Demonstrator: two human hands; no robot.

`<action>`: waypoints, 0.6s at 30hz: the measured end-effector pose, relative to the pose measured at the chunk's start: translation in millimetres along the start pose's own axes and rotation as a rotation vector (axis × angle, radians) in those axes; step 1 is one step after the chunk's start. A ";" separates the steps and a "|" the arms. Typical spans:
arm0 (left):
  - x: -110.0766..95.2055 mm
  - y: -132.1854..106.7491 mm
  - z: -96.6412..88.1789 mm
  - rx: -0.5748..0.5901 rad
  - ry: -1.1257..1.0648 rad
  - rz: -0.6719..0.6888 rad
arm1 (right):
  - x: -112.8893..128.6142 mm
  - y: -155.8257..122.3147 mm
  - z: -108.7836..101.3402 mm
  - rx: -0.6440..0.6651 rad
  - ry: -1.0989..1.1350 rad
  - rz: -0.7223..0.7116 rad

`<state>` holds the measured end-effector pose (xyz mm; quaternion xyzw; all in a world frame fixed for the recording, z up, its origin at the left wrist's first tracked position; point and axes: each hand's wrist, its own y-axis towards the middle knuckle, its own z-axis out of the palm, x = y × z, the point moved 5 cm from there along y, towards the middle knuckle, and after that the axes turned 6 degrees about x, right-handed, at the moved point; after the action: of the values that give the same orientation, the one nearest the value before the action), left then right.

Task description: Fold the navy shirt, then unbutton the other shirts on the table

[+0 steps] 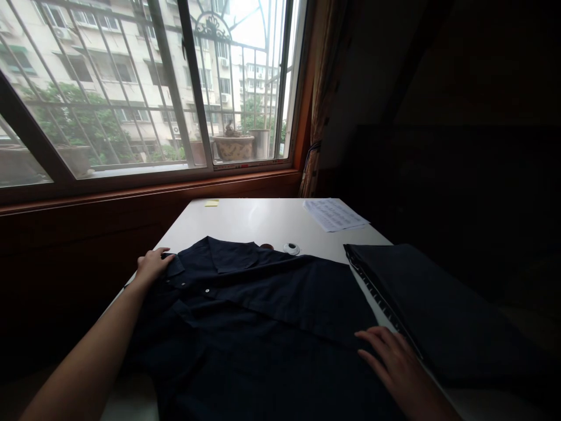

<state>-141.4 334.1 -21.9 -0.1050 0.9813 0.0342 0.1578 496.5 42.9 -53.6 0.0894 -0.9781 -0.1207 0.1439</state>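
A dark navy shirt (pixel 263 316) with a collar and small white buttons lies spread over a white table (pixel 254 219). At the shirt's left side, by the collar, my left hand (pixel 152 266) is closed on the cloth, a bit of dark fabric showing between thumb and fingers. My right hand (pixel 390 359) rests at the shirt's lower right edge, its fingers stretched out and apart. To the right of that hand lies a folded dark cloth (pixel 429 310) with a row of light marks along its near edge.
Behind the shirt are a white round object with a dark centre (pixel 291 248) and a brown round one (pixel 266 247). Printed papers (pixel 335 214) and a yellow note (pixel 211 203) lie at the table's far side. A barred window (pixel 144 88) and a tied curtain (pixel 313 152) stand beyond.
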 end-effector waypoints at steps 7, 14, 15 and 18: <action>-4.3 10.2 -9.8 0.018 0.013 -0.045 | -12.3 3.1 -1.4 0.149 0.059 0.039; -5.7 1.3 -6.2 -0.047 0.025 -0.088 | -8.9 6.0 -14.4 0.275 0.145 0.067; -6.2 -0.4 -5.3 -0.056 0.032 -0.081 | -8.5 7.0 -15.8 0.282 0.144 0.066; -4.7 -5.5 -5.2 -0.071 0.050 -0.054 | -11.3 9.8 -16.7 0.251 0.086 0.034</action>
<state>-137.4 329.1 -15.7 -0.1378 0.9799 0.0620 0.1305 510.8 51.1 -38.5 0.0950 -0.9798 0.0091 0.1755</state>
